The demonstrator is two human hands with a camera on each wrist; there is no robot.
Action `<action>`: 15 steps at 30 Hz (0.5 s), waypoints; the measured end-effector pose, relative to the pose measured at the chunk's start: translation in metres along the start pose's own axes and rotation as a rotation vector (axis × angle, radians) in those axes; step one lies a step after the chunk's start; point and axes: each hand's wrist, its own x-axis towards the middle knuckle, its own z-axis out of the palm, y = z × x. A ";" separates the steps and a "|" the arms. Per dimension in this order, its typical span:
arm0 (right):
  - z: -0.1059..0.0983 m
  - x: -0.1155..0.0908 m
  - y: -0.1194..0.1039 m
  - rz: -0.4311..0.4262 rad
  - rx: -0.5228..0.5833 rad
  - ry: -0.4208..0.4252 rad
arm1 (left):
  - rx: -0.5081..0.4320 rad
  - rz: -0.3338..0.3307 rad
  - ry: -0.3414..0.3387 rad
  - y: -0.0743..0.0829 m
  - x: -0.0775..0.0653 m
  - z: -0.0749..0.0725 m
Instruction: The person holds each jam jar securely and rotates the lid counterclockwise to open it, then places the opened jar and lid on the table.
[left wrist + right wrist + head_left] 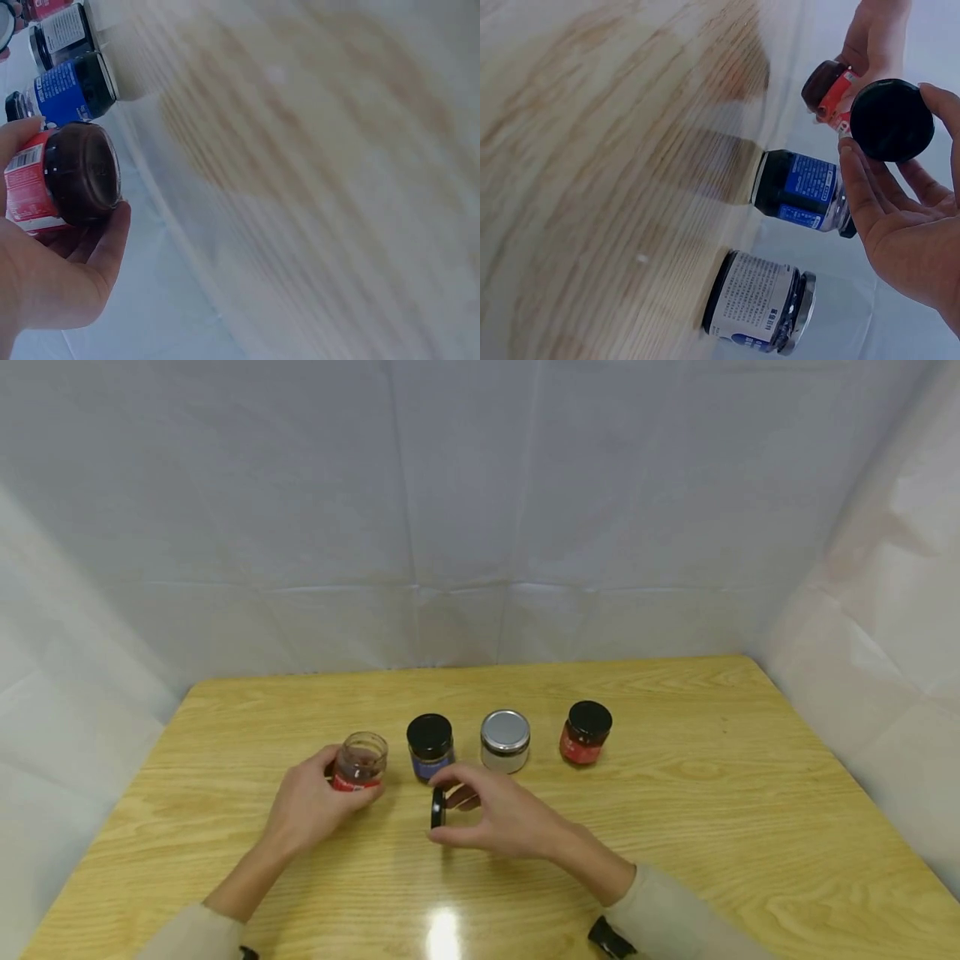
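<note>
On the left, my left hand (313,800) grips an uncapped glass jar (362,760) with a red label and dark contents. In the left wrist view that jar (79,174) shows its dark base, with the fingers and thumb curled round it. My right hand (498,814) pinches a black lid (438,807) on edge, apart from the jar. The right wrist view shows the lid (892,120) face-on between thumb and fingers. Just behind the right hand stands a blue-labelled jar (431,745) with a black lid.
A jar with a silver lid (506,742) stands right of the blue-labelled one. Farther right is a red-labelled jar (586,732) with a black lid. All stand on a wood-grain table (712,793), with pale sheeting (480,510) behind and at the sides.
</note>
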 end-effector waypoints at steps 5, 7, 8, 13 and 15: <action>0.003 0.004 0.000 0.009 -0.009 -0.005 | 0.012 -0.003 -0.030 0.000 0.004 0.001; 0.004 0.005 0.000 0.012 -0.013 -0.009 | 0.016 -0.004 -0.043 0.000 0.006 0.001; 0.005 0.006 0.000 0.010 -0.013 -0.010 | 0.015 -0.004 -0.047 0.001 0.007 0.001; 0.008 0.009 0.000 0.003 -0.005 -0.020 | -0.014 -0.004 -0.042 0.000 0.013 0.002; 0.009 0.010 0.000 0.000 -0.004 -0.023 | -0.028 -0.005 -0.039 -0.001 0.016 0.002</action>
